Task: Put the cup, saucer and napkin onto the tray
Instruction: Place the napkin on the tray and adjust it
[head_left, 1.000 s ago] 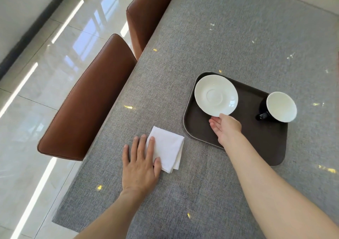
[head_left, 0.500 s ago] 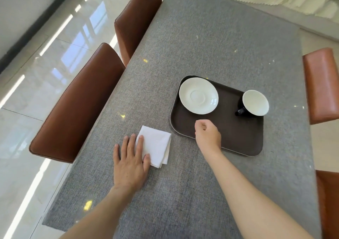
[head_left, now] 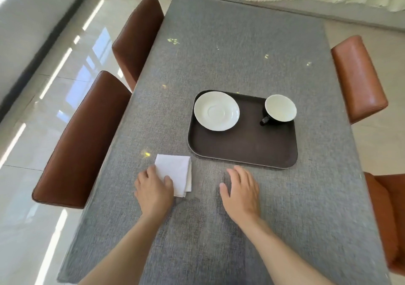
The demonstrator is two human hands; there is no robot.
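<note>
A dark brown tray (head_left: 245, 151) lies on the grey table. On its far left corner rests the white saucer (head_left: 216, 110); at its far right stands the dark cup (head_left: 278, 109) with a white inside, handle toward me. The folded white napkin (head_left: 176, 173) lies on the cloth just left of the tray's near corner. My left hand (head_left: 153, 191) rests on the napkin's near left edge, fingers curled over it and thumb on top. My right hand (head_left: 241, 191) is flat over the cloth in front of the tray, fingers apart, holding nothing.
The table is covered by a grey cloth (head_left: 219, 54). Two brown leather chairs (head_left: 83, 142) stand along its left side and orange-brown chairs (head_left: 359, 76) along its right. A glossy tiled floor lies to the left.
My right hand let go of the saucer and drew back off the tray to the cloth in front of it. My left hand's fingers curled onto the napkin. The camera tilted up.
</note>
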